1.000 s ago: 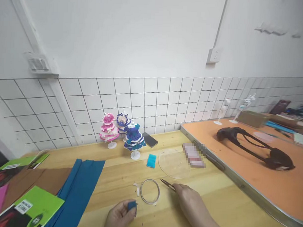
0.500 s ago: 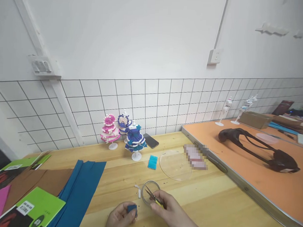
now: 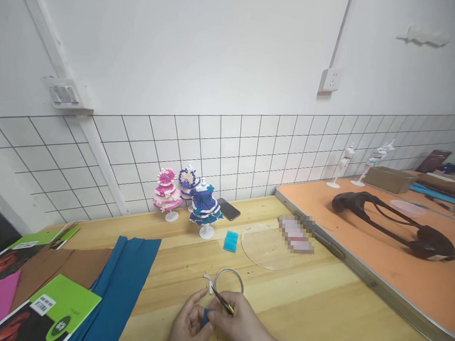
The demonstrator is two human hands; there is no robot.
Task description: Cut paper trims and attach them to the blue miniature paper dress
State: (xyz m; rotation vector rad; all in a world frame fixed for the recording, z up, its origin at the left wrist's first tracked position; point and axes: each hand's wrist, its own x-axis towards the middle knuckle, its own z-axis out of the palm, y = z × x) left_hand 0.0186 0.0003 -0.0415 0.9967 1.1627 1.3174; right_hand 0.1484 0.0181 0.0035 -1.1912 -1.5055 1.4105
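Near the table's front edge, my left hand point(image 3: 187, 322) pinches a small folded blue piece point(image 3: 206, 317), of paper or cloth. My right hand point(image 3: 242, 317) holds small scissors point(image 3: 223, 301) with yellow-and-black handles, the blades pointing up and left. Its thumb and finger also meet the blue piece, so both hands are together there. Part of the blue piece is hidden by fingers. Just beyond the hands lies a thin pale ring point(image 3: 229, 271), perhaps a tape roll. A curved white strip point(image 3: 210, 284) rests beside it.
Miniature dress stands, one pink point(image 3: 167, 191) and one blue point(image 3: 207, 207), stand by the wall near a phone point(image 3: 229, 210). A turquoise piece point(image 3: 231, 241) and a clear disc point(image 3: 265, 246) lie centrally. Blue sheets point(image 3: 134, 281) lie left; an orange table point(image 3: 377, 265) adjoins right.
My right hand has moved left and down with the scissors to meet my left hand at the blue piece. The view has shifted slightly.
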